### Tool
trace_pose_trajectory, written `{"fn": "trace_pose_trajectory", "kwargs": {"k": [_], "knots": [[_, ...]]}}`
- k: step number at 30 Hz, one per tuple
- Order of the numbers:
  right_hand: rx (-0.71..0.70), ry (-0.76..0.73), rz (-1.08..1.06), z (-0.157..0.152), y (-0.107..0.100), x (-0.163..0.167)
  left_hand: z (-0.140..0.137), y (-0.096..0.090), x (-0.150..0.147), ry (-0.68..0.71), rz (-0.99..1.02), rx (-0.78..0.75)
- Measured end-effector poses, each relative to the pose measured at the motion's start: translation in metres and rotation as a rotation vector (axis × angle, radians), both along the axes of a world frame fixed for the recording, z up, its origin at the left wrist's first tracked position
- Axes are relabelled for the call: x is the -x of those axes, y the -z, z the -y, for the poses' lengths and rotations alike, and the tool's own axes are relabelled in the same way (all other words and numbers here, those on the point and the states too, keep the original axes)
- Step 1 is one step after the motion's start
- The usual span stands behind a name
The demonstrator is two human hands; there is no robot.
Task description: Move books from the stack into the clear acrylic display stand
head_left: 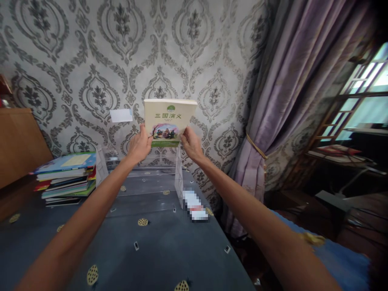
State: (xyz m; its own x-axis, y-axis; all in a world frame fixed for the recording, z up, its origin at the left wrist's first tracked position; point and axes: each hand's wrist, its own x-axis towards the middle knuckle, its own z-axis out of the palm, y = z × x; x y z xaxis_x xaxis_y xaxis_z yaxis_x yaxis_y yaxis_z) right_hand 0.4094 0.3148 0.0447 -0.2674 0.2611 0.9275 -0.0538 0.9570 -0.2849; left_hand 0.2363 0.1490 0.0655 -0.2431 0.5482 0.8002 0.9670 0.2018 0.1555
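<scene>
One book [170, 121], cream-coloured and thick, is held upright above a clear stand [178, 178]. Its front cover faces the viewer: four dark green Chinese characters form the title, with a round green emblem over them, a painted scene of seated figures beneath a pink blossoming tree, and a green band along the bottom. The pale page edges show along the top.

Two bare hands hold it. The left hand [140, 144] has its grip closed on the lower left side, the right hand [191, 144] on the lower right. Whether the book touches the stand is hard to tell.

The stand is see-through and glossy, with two upright side panels. To its left is one stack of books [68, 180] — thin, mixed colours, too tightly piled to count. Just right of it lies one pixelated object [195, 205], white with a red patch.

Beneath the stand, a bench [121, 250] wears a dark blue cover printed with yellow pineapples. Behind it, grey damask wallpaper [194, 32] carries one white rectangle [121, 115]. Farther right hangs a purple curtain [281, 93], folded softly — gathered by one golden cord [256, 146].
</scene>
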Motion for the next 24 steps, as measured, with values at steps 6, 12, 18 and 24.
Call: {"fn": "trace_pose_trajectory", "kwargs": {"k": [6, 12, 18, 24], "knots": [[0.044, 0.078, 0.162, -0.005, -0.007, 0.004, -0.001, -0.014, 0.003, -0.007, 0.192, 0.161], [0.092, 0.171, 0.266, -0.009, -0.010, 0.013, 0.000, -0.019, 0.004, 0.038, 0.314, 0.267], [0.093, 0.252, 0.341, -0.014, -0.002, 0.010, -0.010, -0.017, 0.019, 0.071, 0.319, 0.344], [0.089, 0.244, 0.358, -0.013, -0.003, 0.007, -0.026, -0.014, 0.043, 0.162, 0.333, 0.320]]}}
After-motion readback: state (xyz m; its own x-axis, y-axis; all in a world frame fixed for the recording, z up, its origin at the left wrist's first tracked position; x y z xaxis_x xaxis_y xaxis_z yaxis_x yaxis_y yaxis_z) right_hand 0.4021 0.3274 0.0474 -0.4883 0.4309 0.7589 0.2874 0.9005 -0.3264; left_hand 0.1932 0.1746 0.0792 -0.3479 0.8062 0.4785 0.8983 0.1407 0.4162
